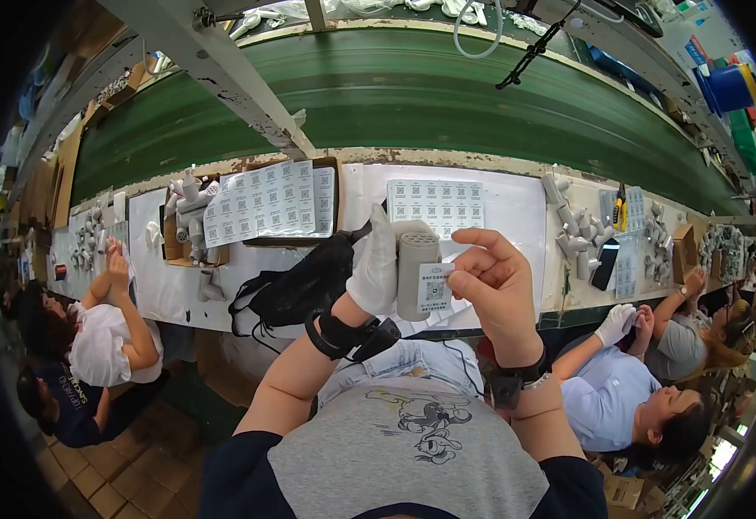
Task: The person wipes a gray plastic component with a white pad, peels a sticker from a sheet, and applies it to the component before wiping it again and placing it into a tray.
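My left hand [376, 266], in a white glove, grips a grey plastic housing [411, 251] that stands upright, its perforated round end facing up. A white sticker [434, 292] with a square code lies against the housing's front and reaches past its right edge. At that edge the thumb of my bare right hand [497, 290] touches the sticker, with the index finger raised and bent above it. Whether another finger is behind the sticker is hard to see. Behind the housing, a sheet of code stickers [435, 192] rests on the white-covered table [516, 208].
More sticker sheets [270, 203] lie over a cardboard box to the left, beside a box of grey parts [189, 216]. A black bag [300, 281] sits by my left forearm. Grey parts [579, 229] and a phone [604, 264] are at right. Beyond runs a green conveyor belt [395, 95]. Co-workers sit on both sides.
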Tool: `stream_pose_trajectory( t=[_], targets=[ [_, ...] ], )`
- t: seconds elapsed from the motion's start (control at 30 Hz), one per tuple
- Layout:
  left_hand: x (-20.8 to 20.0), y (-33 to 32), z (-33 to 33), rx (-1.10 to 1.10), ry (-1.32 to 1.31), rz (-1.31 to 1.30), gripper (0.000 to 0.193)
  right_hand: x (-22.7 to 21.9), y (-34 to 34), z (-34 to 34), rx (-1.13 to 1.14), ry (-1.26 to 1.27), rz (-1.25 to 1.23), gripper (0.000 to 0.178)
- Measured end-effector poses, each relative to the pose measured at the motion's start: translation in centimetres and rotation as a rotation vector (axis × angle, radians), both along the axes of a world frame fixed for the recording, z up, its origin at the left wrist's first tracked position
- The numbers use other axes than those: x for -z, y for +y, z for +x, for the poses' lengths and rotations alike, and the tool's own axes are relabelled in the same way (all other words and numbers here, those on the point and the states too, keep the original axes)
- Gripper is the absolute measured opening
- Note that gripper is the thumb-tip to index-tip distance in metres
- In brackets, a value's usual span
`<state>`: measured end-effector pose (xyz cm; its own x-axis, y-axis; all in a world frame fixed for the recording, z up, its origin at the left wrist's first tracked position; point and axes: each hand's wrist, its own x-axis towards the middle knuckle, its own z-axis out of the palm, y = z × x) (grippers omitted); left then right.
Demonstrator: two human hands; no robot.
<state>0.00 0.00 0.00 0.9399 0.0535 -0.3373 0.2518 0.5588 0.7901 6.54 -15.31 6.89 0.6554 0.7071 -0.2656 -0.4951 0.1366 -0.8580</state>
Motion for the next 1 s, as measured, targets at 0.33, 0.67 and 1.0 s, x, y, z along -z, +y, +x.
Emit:
stream_pose_trajectory(
  t=[0.33,0.67,1.0],
  targets=[
    [-0.8,-0.3,0.1,-0.031,-0.027,-0.203,0.081,-0.7,1.1,-0.5,0.107,-0.082,0.006,0.04],
    [-1.5,-0.7,0.1,-0.049,-0.024,-0.171,0.079,-0.6,0.9,-0.7,0.118,-0.093,0.015,0.039],
    [-1.1,-0.8,-0.2,-0.003,-0.031,-0.194,0.08,-0.4,0.7,-0.8,0.118,-0.096,0.016,0.039]
  ],
)
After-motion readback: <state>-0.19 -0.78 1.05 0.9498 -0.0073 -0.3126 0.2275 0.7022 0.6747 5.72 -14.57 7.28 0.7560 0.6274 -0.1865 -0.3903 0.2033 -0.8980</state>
